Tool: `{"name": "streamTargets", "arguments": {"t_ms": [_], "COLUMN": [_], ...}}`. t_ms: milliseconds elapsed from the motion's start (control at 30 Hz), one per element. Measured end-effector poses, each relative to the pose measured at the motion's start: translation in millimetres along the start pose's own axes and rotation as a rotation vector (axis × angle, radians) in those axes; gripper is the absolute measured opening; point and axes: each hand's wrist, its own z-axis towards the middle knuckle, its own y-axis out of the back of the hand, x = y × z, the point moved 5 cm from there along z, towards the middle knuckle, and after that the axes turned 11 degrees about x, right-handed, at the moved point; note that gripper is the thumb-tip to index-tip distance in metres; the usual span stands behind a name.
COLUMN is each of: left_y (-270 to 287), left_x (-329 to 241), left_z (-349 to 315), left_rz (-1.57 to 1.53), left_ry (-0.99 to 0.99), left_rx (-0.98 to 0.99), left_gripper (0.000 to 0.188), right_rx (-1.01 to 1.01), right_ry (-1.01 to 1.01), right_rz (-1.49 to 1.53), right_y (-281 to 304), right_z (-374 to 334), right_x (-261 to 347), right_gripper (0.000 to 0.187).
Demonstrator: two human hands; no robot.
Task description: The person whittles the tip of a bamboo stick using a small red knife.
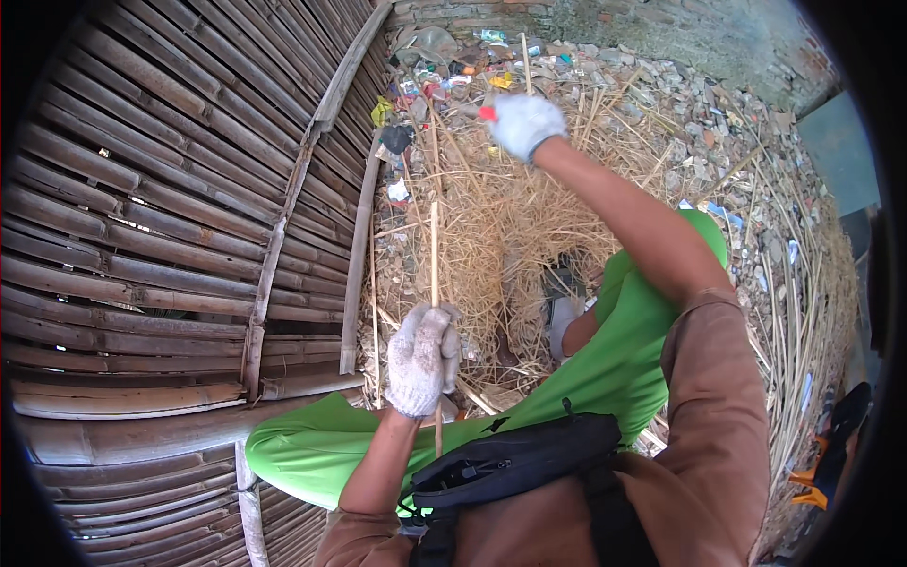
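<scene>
My left hand [420, 364], in a soiled white knit glove, is closed round a thin bamboo stick [435, 248]. The stick stands out above the fist, and its lower part runs down toward my lap. Farther out, above the straw, my right hand [527, 126] is raised in a white glove, slightly blurred. Its fingers are wrapped round a tool with a red part [487, 113] showing at the fist's left side. The rest of that tool is too blurred to make out. Below both hands lies a heap of pale bamboo shavings [482, 227].
A bamboo slat wall [161, 227] closes the left side. Rubble and litter [453, 80] lie at the back by a brick wall [614, 24]. Long bamboo strips [789, 312] lie at the right. Green cloth [605, 350] covers my legs, and a black bag [515, 463] rests at my waist.
</scene>
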Motion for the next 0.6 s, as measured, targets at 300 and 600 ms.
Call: {"name": "streamTargets", "arguments": {"t_ms": [300,600], "left_y": [19.0,15.9], "left_x": [0.7,0.0], "left_z": [9.0,10.0], "left_rz": [0.038,-0.024], "left_ry": [-0.013,-0.078], "left_rx": [-0.082,-0.031], "left_gripper": [0.03,0.029], "right_rx": [0.013,-0.14], "right_ry": [0.481,0.237], "right_rz": [-0.035,-0.122], "right_y": [-25.1,-2.4], "right_z": [-97.0,-39.6], "right_x": [100.6,43.9], "right_gripper": [0.03,0.025]}}
